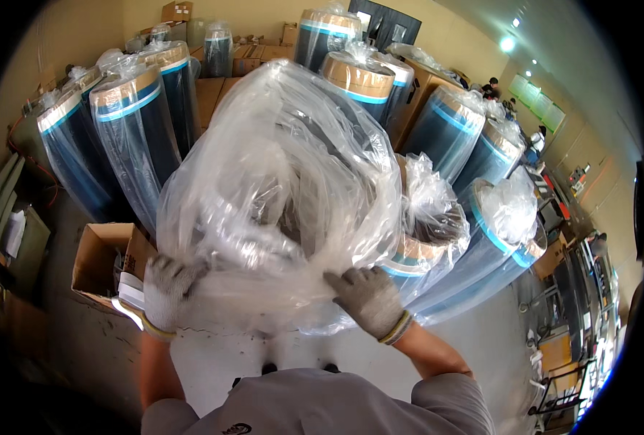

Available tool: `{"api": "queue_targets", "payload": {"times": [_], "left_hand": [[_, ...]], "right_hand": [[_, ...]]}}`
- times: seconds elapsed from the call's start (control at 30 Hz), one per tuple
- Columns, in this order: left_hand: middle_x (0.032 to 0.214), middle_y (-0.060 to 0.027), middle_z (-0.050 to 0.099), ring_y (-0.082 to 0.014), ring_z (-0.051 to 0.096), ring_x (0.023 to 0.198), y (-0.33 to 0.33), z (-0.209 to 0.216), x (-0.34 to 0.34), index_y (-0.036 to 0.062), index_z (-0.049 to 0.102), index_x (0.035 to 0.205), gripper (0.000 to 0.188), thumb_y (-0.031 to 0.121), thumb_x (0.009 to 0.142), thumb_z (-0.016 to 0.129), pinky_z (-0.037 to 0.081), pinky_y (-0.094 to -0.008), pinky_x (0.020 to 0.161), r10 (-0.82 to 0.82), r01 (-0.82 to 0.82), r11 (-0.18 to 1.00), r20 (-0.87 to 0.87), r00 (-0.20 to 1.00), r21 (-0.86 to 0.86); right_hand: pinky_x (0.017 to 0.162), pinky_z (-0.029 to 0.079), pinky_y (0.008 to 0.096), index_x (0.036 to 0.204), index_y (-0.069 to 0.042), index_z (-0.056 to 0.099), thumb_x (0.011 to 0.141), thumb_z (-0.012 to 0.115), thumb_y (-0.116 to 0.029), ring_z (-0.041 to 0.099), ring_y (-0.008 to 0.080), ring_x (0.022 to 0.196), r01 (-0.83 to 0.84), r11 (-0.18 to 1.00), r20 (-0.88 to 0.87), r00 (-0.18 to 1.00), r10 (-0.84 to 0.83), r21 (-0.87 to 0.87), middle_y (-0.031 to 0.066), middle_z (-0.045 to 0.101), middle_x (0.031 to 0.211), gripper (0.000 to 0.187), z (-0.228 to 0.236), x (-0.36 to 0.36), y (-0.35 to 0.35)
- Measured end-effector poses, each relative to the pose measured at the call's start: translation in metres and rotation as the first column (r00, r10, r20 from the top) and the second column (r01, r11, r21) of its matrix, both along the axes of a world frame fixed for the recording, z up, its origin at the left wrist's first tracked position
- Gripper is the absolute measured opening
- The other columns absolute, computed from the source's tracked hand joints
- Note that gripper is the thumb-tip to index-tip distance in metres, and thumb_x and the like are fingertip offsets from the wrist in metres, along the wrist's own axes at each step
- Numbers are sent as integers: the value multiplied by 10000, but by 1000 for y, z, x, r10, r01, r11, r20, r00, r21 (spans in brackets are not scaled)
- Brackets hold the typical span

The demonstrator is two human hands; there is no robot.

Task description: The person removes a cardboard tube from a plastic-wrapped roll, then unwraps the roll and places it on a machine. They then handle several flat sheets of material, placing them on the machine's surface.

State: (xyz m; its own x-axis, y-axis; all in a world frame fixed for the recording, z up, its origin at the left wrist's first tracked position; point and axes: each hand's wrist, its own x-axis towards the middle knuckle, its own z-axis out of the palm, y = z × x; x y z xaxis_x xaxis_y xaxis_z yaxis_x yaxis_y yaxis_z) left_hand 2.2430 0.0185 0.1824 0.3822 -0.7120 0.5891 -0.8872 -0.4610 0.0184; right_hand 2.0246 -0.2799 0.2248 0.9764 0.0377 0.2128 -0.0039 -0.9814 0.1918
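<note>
A large, crumpled clear plastic bag [278, 181] billows up in front of me, its folds spread wide between my two gloved hands. My left hand [168, 293], in a grey knit glove with a yellow cuff, is closed on the near left edge of the plastic. At the near right edge, my right hand [370, 299] grips the same bag with curled fingers. What lies beneath the bag is mostly hidden by its folds. Right beside it stands a dark roll [417, 254] with a brown rim, its plastic wrap gathered loosely at the top.
Plastic-wrapped dark rolls with blue tape stand at left [137, 123] and right [449, 130]. An open cardboard box [101, 257] with white pieces is beside my left hand. Cardboard boxes [256, 54] sit at the back. Carts and equipment [564, 348] line the right side; people [536, 141] are far off.
</note>
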Motion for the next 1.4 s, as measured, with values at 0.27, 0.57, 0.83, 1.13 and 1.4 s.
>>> {"api": "queue_targets", "payload": {"times": [0.27,0.57,0.83,1.13,1.4], "left_hand": [[1308,-160,532,-344,503,1195,12,5,-67,78,616,1239,514,211,753,718,426,-471,1000,4,59,866,125,992,-496],[934,-58,672,-292,570,968,-21,18,-49,148,567,1337,663,463,773,714,377,-522,989,-187,201,951,-83,979,236],[755,-69,622,-286,572,820,2,-81,-47,29,480,1389,735,291,773,782,481,-427,751,626,-762,645,-533,569,-57],[1441,-262,333,-372,578,1119,-17,-123,29,83,251,1521,900,263,792,747,498,-427,934,594,-650,759,-445,671,32],[1549,-245,272,-412,416,1339,7,-308,19,75,245,1518,797,331,869,629,409,-429,1053,724,-595,670,-218,654,444]], "right_hand": [[860,463,405,1021,-179,696,752,630,-228,556,220,964,-421,906,401,837,372,40,34,574,1094,280,-59,9,34],[908,481,431,1345,-140,548,845,633,-241,600,271,1078,-330,931,97,943,318,159,84,620,1199,517,-107,-13,37],[779,514,408,1488,30,267,878,629,-149,634,305,860,225,387,83,767,-637,894,213,636,1057,732,-84,10,6],[795,546,463,1162,-37,619,885,565,-248,679,368,949,325,866,-114,946,-304,380,221,688,1014,352,-211,100,-146],[825,556,468,1032,-78,684,900,528,-249,686,362,964,469,793,-247,882,-401,389,193,701,1044,266,-271,108,-112]]}}
